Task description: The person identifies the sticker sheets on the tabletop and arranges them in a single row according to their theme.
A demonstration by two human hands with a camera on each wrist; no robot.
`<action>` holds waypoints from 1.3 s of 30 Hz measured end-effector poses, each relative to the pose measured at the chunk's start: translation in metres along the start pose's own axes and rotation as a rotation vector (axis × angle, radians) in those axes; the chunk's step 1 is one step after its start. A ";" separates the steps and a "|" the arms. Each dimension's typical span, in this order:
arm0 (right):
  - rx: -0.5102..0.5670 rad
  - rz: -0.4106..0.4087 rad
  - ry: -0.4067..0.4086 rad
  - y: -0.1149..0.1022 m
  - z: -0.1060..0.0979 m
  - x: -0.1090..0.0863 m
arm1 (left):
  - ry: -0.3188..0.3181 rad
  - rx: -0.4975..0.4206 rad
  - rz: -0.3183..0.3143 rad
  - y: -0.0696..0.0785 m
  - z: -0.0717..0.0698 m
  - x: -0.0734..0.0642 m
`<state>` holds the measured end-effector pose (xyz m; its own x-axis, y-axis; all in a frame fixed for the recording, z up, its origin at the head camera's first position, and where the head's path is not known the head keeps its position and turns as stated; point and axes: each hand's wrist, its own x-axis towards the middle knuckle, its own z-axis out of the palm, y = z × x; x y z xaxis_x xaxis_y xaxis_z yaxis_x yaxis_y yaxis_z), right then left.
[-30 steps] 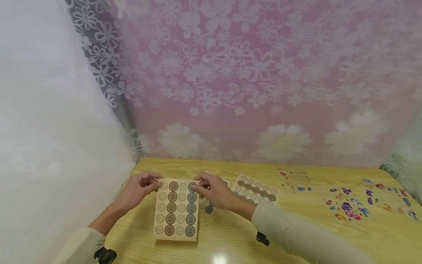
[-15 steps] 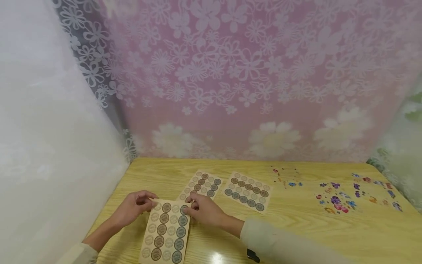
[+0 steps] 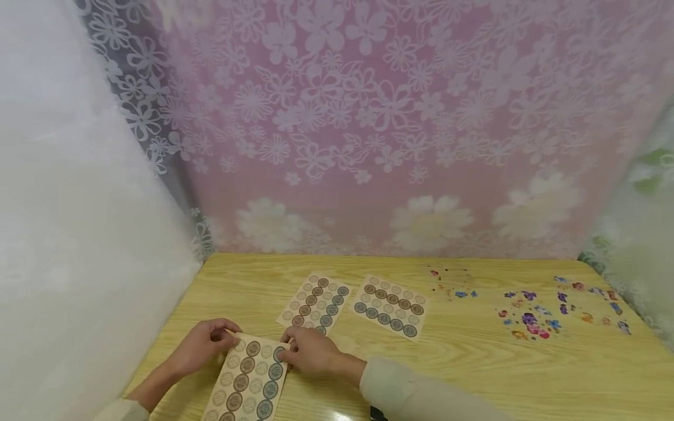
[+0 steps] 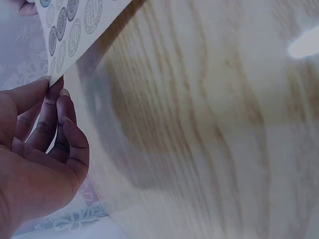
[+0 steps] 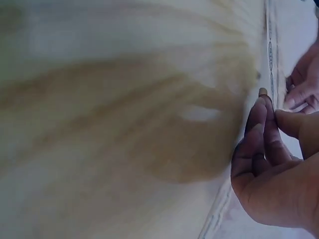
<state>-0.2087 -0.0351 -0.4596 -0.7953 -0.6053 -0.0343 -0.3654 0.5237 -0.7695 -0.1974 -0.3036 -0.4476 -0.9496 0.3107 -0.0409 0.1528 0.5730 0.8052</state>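
Observation:
A kraft-brown sticker sheet (image 3: 247, 380) with columns of round printed labels lies between my two hands near the table's front left. My left hand (image 3: 202, 348) pinches its far left corner between thumb and fingers; in the left wrist view the left hand (image 4: 45, 149) grips that corner with the sheet (image 4: 75, 30) slanting above the table. At the far right corner my right hand (image 3: 313, 354) pinches the same sheet, and in the right wrist view the right hand (image 5: 279, 164) holds it seen edge-on. The sheet's near end runs out of the head view.
Two more sticker sheets lie on the wooden table (image 3: 447, 374): one sheet (image 3: 316, 301) just beyond my right hand, another sheet (image 3: 392, 307) to its right. Colourful flower stickers (image 3: 532, 321) are scattered on the right side. A pink floral curtain (image 3: 337, 146) hangs behind the table.
Both hands have come down and nearer with the pinched sheet, shifting left in view. The two sheets lying beyond are now less covered by my right hand.

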 end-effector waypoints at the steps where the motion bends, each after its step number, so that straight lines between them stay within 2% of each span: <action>1: -0.019 -0.002 -0.001 0.001 0.001 -0.001 | -0.012 -0.001 0.001 -0.001 0.001 0.000; 4: -0.073 -0.019 0.020 0.002 0.004 -0.001 | -0.025 0.014 -0.006 -0.003 0.001 0.000; 11: -0.133 -0.048 0.047 0.002 0.009 0.003 | 0.002 0.066 -0.012 -0.009 0.001 -0.004; 23: -0.211 -0.050 0.065 0.004 0.011 0.007 | -0.005 0.036 0.025 -0.011 -0.001 -0.003; 30: -0.247 -0.066 0.052 -0.002 0.011 0.006 | 0.040 0.101 0.001 -0.012 0.001 -0.005; 39: -0.265 -0.038 0.054 -0.002 0.011 0.006 | 0.053 0.152 0.006 -0.014 0.003 0.000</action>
<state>-0.2071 -0.0463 -0.4650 -0.8006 -0.5984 0.0307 -0.5036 0.6443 -0.5756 -0.1982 -0.3091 -0.4603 -0.9612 0.2758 -0.0020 0.1939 0.6808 0.7064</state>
